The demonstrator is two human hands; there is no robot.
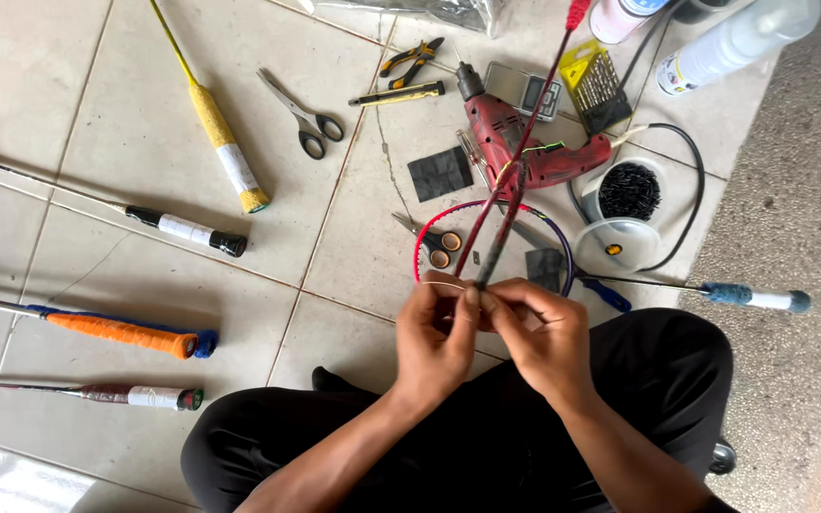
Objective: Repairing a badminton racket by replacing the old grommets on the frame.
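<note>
I sit cross-legged on a tiled floor. My left hand (437,334) and my right hand (542,332) meet over my knees and pinch the near rim of a badminton racket frame (505,220), red and purple, seen almost edge-on. Its thin red shaft (545,85) runs away to the upper right. A fine pale string (441,283) curves over my left fingers. Which hand grips the string alone I cannot tell.
A red power drill (505,142), a drill-bit case (593,87), a tub of small black parts (629,190), orange-handled scissors (437,245), grey scissors (304,116), pliers (412,59) and a white bottle (734,40) lie ahead. Several rackets, one with an orange grip (121,332), lie left.
</note>
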